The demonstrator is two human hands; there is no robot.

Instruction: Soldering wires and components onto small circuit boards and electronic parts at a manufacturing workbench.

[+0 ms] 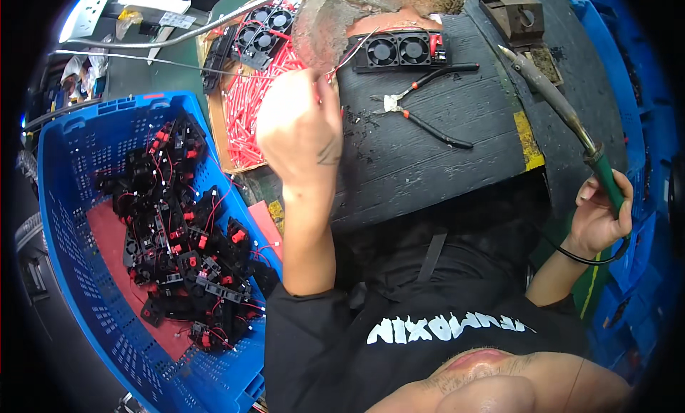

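The iron (560, 107) is held in the right grip (601, 217), its long axis slanted forward-left toward its tip. The fan unit (398, 52) is laid crosswise on the table (407, 177), beyond and right of the nearer left grip (298, 127), whose fingers are curled; whether anything is pinched cannot be told.

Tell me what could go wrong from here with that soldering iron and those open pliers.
If hot, the soldering iron in the right hand could burn the left hand should it swing across. The diagonal-cutting pliers lie with handles spread beside the twin-fan assembly, so a reaching arm might snag them and knock it.
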